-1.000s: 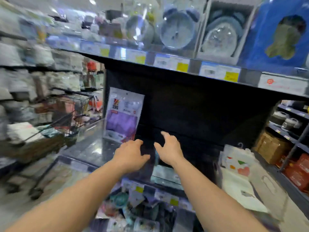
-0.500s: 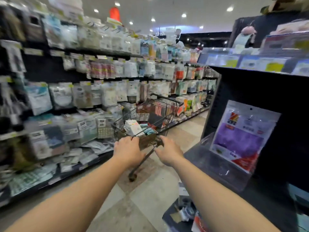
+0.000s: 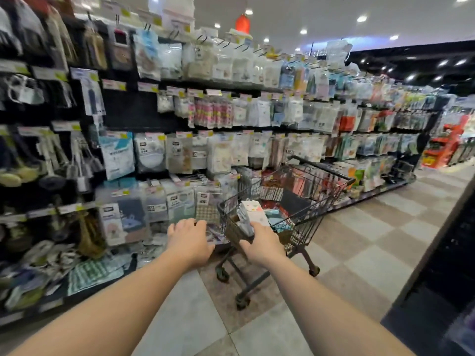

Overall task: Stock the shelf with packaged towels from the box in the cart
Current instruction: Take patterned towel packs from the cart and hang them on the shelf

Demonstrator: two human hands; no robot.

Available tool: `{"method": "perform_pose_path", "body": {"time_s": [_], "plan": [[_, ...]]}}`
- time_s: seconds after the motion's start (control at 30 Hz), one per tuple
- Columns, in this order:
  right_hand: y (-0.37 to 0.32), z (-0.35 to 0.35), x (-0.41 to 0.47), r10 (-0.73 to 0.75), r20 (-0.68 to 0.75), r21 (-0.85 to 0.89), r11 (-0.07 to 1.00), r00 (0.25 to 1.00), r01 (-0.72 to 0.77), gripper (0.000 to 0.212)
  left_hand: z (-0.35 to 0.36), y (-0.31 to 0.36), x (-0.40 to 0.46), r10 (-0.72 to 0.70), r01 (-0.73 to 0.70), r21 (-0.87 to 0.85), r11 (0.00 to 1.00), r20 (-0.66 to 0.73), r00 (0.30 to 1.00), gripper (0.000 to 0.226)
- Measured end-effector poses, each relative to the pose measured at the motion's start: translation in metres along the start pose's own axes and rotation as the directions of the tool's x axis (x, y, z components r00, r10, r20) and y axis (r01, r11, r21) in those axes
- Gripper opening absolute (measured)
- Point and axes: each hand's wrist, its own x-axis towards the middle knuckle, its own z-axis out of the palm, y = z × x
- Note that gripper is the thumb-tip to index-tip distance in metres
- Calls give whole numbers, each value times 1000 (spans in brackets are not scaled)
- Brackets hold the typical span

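Note:
A dark wire shopping cart (image 3: 318, 209) stands in the aisle ahead of me. Inside it sits a brown box (image 3: 237, 227) with upright white packaged towels (image 3: 250, 214) and teal packs (image 3: 276, 219) beside them. My right hand (image 3: 262, 244) reaches over the cart's near corner with relaxed fingers, just below the white packs; I cannot tell if it touches them. My left hand (image 3: 190, 240) hovers to the left of the cart, fingers spread, holding nothing. The dark shelf unit (image 3: 442, 268) stands at the right edge.
A long black wall of hanging packaged goods (image 3: 180, 155) runs along the left of the aisle. Low shelves there hold loose packs (image 3: 95, 273). Checkered floor tiles (image 3: 359, 242) stretch to the right of the cart. Red displays (image 3: 447, 147) stand far down the aisle.
My view has swung left from the dark shelf with the purple pack to the aisle. The cart is now closer, and both hands have reached toward its near corner.

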Motion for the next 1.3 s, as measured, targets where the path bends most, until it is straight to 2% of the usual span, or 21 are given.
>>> {"method": "perform_pose_path", "body": {"time_s": [0.17, 0.47, 0.67, 1.07, 1.3], "plan": [[21, -7, 80, -31, -1, -23, 999, 1000, 31, 62, 7, 21, 76, -40, 40, -7, 999, 28, 999, 63], [52, -11, 181, -17, 34, -23, 1000, 999, 17, 59, 35, 55, 177, -16, 18, -34, 999, 80, 997, 65], [74, -2, 257, 40, 38, -43, 998, 998, -38, 67, 70, 65, 262, 29, -21, -63, 998, 143, 989, 65], [92, 5, 467, 179, -28, 9, 984, 983, -179, 61, 108, 72, 493, 139, -132, -49, 990, 189, 972, 64], [126, 42, 546, 259, 103, -64, 965, 961, -253, 64, 154, 74, 571, 126, -115, -55, 992, 264, 956, 69]]}}
